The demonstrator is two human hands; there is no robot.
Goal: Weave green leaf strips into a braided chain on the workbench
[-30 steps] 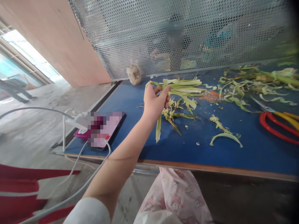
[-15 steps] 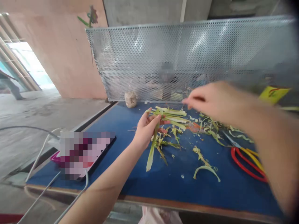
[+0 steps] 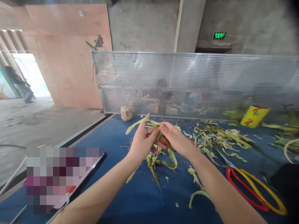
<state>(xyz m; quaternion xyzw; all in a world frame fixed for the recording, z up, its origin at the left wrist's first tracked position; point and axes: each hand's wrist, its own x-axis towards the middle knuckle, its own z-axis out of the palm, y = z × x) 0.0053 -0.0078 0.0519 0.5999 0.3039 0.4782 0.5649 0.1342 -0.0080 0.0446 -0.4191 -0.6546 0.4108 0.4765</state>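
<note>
My left hand (image 3: 141, 141) is closed around several flat pale-green leaf strips (image 3: 133, 125), which curve out past its thumb and hang below it. My right hand (image 3: 175, 138) meets it over the table, thumb and fingers pinched on the strips at the crossing point. Where exactly the strips pass between the fingers is hidden. Just under the hands, a knotted green plant piece (image 3: 153, 161) with twisted ends lies on the blue table (image 3: 140, 199). Another pale plant piece (image 3: 196, 177) and a curved strip (image 3: 198, 194) rest beside my right forearm.
Red-and-yellow-handled scissors (image 3: 253, 189) lie at the right, near a pile of plant scraps (image 3: 224, 137) and a yellow roll (image 3: 254, 116). A wrapped lump (image 3: 126, 113) stands by the perforated metal screen (image 3: 140, 74). A blurred-out device with cables sits at the left. A person walks far left.
My right hand has come down from the right and joined my left at the strips. The strips now bend leftward over the left hand. The view has tilted up.
</note>
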